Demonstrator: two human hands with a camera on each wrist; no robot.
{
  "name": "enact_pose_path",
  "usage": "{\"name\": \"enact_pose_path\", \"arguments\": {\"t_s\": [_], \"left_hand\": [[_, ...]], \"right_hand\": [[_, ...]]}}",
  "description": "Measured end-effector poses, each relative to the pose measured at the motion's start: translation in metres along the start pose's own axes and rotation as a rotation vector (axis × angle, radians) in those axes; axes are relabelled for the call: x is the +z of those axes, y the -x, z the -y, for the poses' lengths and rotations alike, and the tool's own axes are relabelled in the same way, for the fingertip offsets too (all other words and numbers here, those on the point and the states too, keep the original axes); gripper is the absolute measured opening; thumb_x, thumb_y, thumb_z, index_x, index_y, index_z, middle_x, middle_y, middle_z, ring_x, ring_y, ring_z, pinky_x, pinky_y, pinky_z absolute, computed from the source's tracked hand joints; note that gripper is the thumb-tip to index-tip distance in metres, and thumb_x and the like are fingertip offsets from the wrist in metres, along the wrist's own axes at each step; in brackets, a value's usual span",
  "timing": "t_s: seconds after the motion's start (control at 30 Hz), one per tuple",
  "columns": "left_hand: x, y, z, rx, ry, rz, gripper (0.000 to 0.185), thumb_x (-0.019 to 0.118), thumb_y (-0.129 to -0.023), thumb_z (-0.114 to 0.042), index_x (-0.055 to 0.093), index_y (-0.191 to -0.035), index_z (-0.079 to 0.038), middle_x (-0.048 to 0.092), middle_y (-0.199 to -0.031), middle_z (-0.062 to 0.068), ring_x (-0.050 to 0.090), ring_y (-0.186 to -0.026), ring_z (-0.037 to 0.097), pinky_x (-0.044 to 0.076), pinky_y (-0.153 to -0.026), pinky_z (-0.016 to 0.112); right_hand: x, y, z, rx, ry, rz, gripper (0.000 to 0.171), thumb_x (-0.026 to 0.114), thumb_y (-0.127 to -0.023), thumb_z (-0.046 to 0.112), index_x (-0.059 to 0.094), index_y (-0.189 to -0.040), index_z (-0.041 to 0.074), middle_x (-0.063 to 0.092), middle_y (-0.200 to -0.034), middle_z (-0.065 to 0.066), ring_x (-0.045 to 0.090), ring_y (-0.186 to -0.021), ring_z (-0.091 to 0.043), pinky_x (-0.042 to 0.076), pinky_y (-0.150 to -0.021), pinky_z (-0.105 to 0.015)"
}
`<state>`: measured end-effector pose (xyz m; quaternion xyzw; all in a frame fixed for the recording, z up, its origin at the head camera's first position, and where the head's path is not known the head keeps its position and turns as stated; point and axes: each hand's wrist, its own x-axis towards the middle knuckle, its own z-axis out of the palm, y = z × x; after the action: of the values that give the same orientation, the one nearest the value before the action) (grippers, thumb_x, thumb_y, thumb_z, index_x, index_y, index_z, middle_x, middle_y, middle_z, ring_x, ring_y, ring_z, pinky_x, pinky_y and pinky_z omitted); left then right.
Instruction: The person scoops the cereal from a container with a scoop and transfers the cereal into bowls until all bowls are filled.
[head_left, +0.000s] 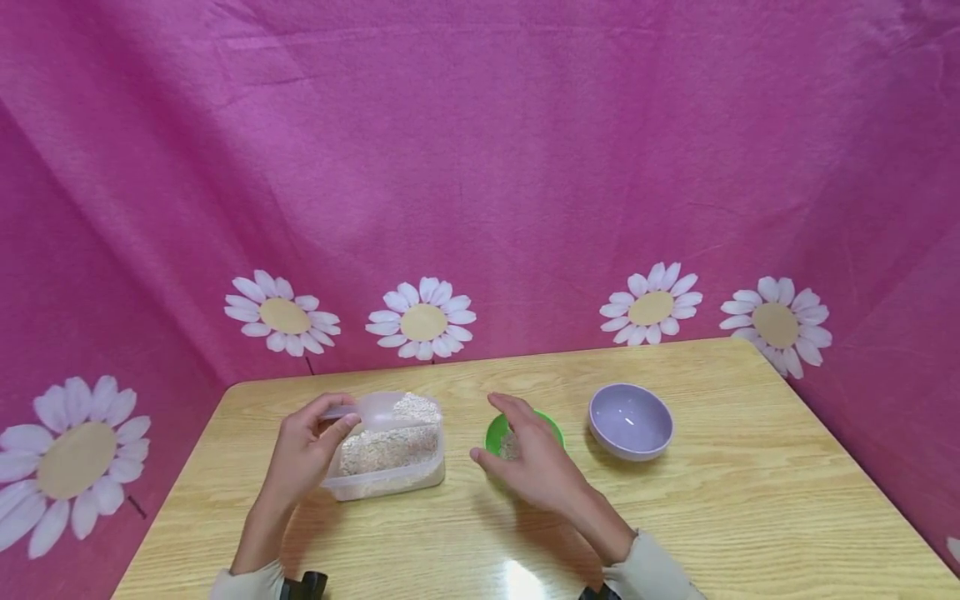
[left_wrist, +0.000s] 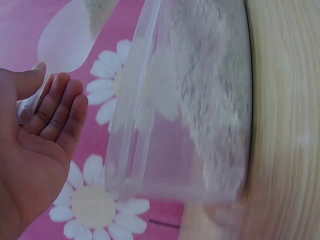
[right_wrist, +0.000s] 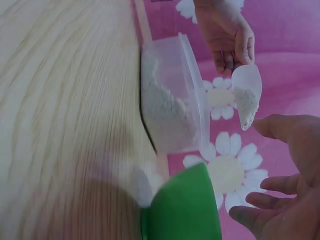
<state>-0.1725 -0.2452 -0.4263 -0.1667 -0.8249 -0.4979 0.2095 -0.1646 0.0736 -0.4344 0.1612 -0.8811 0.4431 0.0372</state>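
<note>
My left hand point(head_left: 303, 450) pinches the handle of a translucent scoop point(head_left: 382, 410) between thumb and fingers. Pale flakes, like oats, lie in the front of the scoop, which is held above a clear plastic tub point(head_left: 390, 483). More of the flakes point(left_wrist: 215, 95) fill part of that tub. Over a small green bowl point(head_left: 555, 423) hovers my right hand point(head_left: 536, 462), fingers spread and holding nothing. Some flakes show inside the green bowl, partly hidden by this hand. In the right wrist view the scoop's tip point(right_wrist: 247, 120) appears near the right thumb.
A lilac bowl point(head_left: 630, 421) stands right of the green one. All the containers are on a light wooden table point(head_left: 735, 500). Behind it hangs a pink cloth point(head_left: 480, 183) printed with white daisies.
</note>
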Motion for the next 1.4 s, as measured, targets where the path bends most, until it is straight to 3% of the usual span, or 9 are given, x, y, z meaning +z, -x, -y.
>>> {"name": "enact_pose_path", "arguments": {"t_s": [0.17, 0.6, 0.8, 1.03, 1.4], "left_hand": [[0.019, -0.006, -0.005, -0.001, 0.012, 0.044, 0.012, 0.072, -0.098, 0.005, 0.074, -0.11, 0.004, 0.077, -0.099, 0.017, 0.067, -0.093, -0.005, 0.054, -0.085, 0.01], [0.057, -0.012, -0.014, 0.003, 0.005, 0.139, 0.015, 0.075, -0.097, 0.0, 0.075, -0.111, -0.002, 0.078, -0.106, 0.01, 0.069, -0.097, 0.002, 0.062, -0.091, 0.026], [0.072, -0.016, -0.019, 0.024, -0.007, 0.195, 0.013, 0.074, -0.099, -0.003, 0.075, -0.112, -0.006, 0.078, -0.105, 0.006, 0.07, -0.098, 0.004, 0.062, -0.09, 0.028], [0.088, -0.016, -0.024, 0.022, -0.044, 0.23, 0.014, 0.076, -0.098, -0.004, 0.075, -0.11, -0.009, 0.079, -0.101, 0.004, 0.072, -0.095, 0.008, 0.057, -0.078, 0.026], [0.102, -0.017, -0.027, 0.039, -0.065, 0.318, 0.013, 0.076, -0.098, -0.003, 0.075, -0.11, -0.007, 0.078, -0.102, 0.006, 0.075, -0.097, 0.02, 0.061, -0.08, 0.029]], "right_hand": [[-0.014, 0.006, -0.011, 0.029, 0.028, -0.016, 0.079, 0.086, -0.091, 0.031, 0.05, -0.159, 0.009, 0.052, -0.163, -0.01, 0.049, -0.151, -0.039, 0.038, -0.125, -0.06], [-0.038, 0.022, -0.039, 0.054, 0.102, -0.033, 0.082, 0.087, -0.091, 0.033, 0.05, -0.158, 0.005, 0.052, -0.163, -0.015, 0.048, -0.152, -0.04, 0.04, -0.124, -0.06], [-0.04, 0.027, -0.048, 0.083, 0.108, -0.018, 0.088, 0.088, -0.089, 0.037, 0.048, -0.159, 0.003, 0.052, -0.162, -0.019, 0.051, -0.148, -0.042, 0.042, -0.122, -0.061], [-0.038, 0.029, -0.056, 0.112, 0.083, 0.014, 0.095, 0.091, -0.086, 0.038, 0.045, -0.159, 0.0, 0.051, -0.161, -0.022, 0.052, -0.148, -0.04, 0.043, -0.122, -0.058], [-0.035, 0.027, -0.064, 0.131, 0.067, 0.052, 0.108, 0.096, -0.078, 0.042, 0.042, -0.16, -0.003, 0.056, -0.156, -0.021, 0.055, -0.144, -0.037, 0.044, -0.122, -0.057]]}}
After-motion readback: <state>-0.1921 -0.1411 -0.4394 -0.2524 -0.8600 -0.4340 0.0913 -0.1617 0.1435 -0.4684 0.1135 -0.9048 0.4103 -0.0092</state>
